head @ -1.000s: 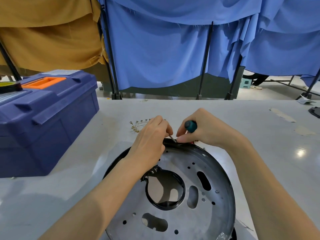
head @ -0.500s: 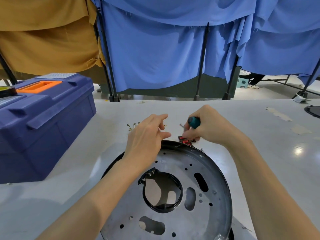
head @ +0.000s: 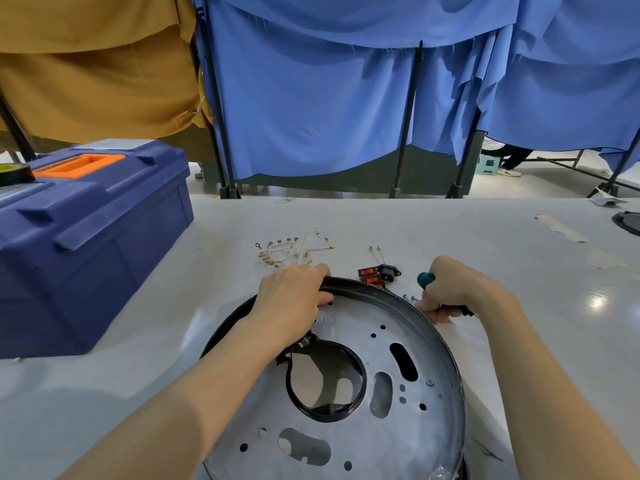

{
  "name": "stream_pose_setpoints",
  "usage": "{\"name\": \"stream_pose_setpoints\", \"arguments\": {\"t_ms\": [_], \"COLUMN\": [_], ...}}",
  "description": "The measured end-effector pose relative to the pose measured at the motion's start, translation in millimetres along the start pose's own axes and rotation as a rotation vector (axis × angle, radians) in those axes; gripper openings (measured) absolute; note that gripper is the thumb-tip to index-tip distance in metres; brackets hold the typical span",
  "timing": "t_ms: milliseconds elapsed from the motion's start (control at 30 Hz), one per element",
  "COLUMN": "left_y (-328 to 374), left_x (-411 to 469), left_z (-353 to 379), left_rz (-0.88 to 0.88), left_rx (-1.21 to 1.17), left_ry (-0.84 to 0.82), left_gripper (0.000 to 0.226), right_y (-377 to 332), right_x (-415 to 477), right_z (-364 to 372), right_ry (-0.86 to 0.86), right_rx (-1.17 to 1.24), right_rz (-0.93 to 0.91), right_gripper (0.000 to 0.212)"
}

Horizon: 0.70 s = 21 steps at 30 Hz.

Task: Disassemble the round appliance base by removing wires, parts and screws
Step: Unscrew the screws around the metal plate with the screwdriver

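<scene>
Grey table, blue curtains hung behind it. We find the base lying flat at the near edge of the table. It is a round metal plate pierced with holes and slots, with a black rim all round and a black ring lining the centre opening.

Handling, as we judge it:
- The plate looks like thin pressed metal: stiff and fairly light, but wide and awkward for one hand.
- The bare plate looks slick, and the cut-out edges may be sharp.
- The rim offers the surest hold.
- The ring looks ragged at its upper left, so we would not pull there.

Left hand grips the base's far rim, fingers curled over the edge. Right hand sits at the rim's right side, closed round a screwdriver whose teal handle end pokes up. Whether it also pinches the rim we cannot tell.

Around the base:
- Two red switches and a black socket lie huddled together just beyond the far rim.
- Loose screws lie just outside the rim, beside the right hand.
- White wires with metal terminals lie farther out, beyond the left hand.
- A blue toolbox sits well left of the base, lid down.

Wires and switches appear to be out already. We judge that little remains fastened.
</scene>
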<state>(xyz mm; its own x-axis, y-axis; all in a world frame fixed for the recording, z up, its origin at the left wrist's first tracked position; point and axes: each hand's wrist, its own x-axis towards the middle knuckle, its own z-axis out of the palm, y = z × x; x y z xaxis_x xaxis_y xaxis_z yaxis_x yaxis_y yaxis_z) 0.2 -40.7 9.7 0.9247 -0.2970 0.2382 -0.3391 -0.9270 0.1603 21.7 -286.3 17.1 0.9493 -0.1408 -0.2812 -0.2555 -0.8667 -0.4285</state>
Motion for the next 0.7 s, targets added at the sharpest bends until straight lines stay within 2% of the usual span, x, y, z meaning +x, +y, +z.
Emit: {"name": "stream_pose_setpoints", "arguments": {"t_ms": [200, 300, 367, 433, 533, 633, 700], "left_y": [-1.6, -2.3, -2.5, -2.6, -3.8, -7.7, -10.7], "left_x": [0.0, 0.3, 1.0, 1.6, 2.9, 2.5, 1.1], "left_z": [0.1, -1.4, -3.3, -4.7, -6.7, -9.4, -11.8], "left_rz": [0.008, 0.011, 0.004, -0.005, -0.031, -0.065, -0.081], "left_rx": [-0.003, -0.008, -0.021, -0.031, -0.028, 0.000, 0.008], "left_ry": [-0.007, -0.018, -0.028, -0.032, -0.037, -0.039, -0.038], "left_gripper": [0.022, 0.024, 0.024, 0.024, 0.024, 0.025, 0.027], "right_y": [-1.2, 0.1, -1.0, -7.1, -23.4, -33.9, -37.7], "right_x": [2.9, 0.9, -4.7, -13.6, -36.0, -49.8, -52.0], "right_z": [3.7, -1.5, -9.7, -20.2, -33.7, -38.5, -37.4], "right_ry": [-0.031, -0.008, 0.025, 0.016, -0.174, -0.393, -0.439], "right_rx": [-0.014, -0.013, 0.026, 0.091, 0.112, 0.001, -0.049], "right_rz": [-0.002, -0.017, -0.065, -0.158, -0.261, -0.291, -0.284], "right_gripper": [0.032, 0.030, 0.029, 0.039, 0.048, 0.038, 0.030]}}
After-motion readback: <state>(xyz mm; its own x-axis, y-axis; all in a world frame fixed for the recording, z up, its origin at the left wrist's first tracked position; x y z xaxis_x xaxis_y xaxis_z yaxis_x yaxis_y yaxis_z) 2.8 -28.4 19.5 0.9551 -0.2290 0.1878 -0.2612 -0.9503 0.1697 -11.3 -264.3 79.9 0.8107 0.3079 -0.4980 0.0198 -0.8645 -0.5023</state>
